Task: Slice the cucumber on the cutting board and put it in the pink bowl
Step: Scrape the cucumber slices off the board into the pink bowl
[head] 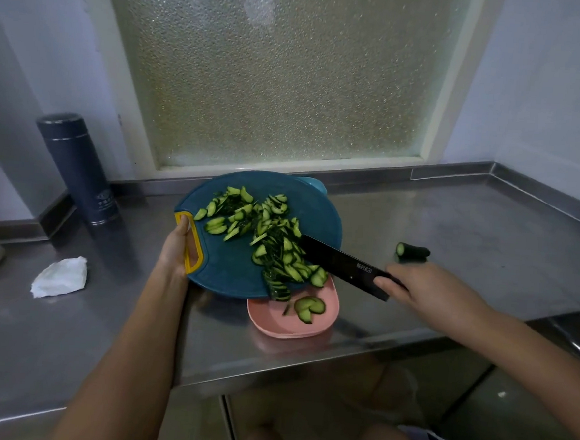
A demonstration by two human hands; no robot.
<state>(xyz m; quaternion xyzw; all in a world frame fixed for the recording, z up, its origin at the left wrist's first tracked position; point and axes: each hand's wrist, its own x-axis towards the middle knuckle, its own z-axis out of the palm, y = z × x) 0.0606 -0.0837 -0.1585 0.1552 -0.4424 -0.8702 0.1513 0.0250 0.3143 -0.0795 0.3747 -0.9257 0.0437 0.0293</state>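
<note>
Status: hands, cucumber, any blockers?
Left hand grips board by handle, board tipped over bowl. Right hand holds knife, blade on slices. Few slices in bowl, most on board; stub on counter. Nothing between board and bowl.

A kitchen: a stainless-steel table [453, 224] with a raised steel back edge meets pale walls under a frosted window [274, 74] at twelve o'clock. Cooking things show it: a teal cutting board [230, 267], cucumber slices [273, 239], a pink bowl [287, 333], a black knife [344, 263], and a dark flask [77, 170] at ten o'clock.
</note>
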